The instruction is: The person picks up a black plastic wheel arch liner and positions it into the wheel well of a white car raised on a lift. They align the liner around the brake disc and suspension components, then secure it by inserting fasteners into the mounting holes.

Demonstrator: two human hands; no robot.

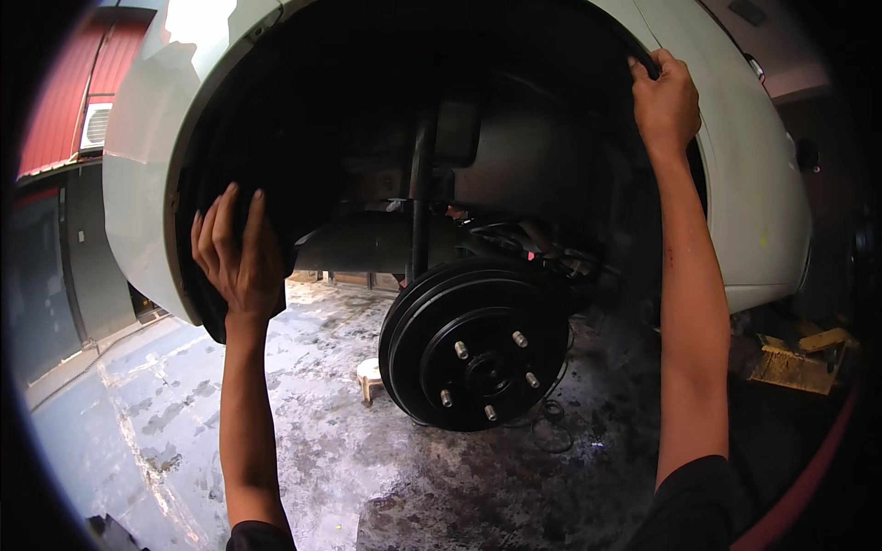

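A black wheel arch liner (248, 129) lines the inside of a pale car's wheel opening. My left hand (241, 262) lies against the liner's lower left part, fingers stretched and somewhat apart. High on the right, my right hand (666, 101) grips the liner's black edge beside the body panel (740, 174), its fingers closed round it. Below and between my arms is a bare black brake drum (436, 354) with several wheel studs, no wheel on it. A dark upright strut (420, 202) stands behind the drum. Deep shadow hides much of the arch's inside.
The car's pale bumper corner (138, 184) curves round on the left. A small white stool (369, 375) stands on the stained floor (322, 459) behind the drum. A thin dark cable (553, 436) lies coiled by the drum. To the right is a yellow metal piece (795, 367).
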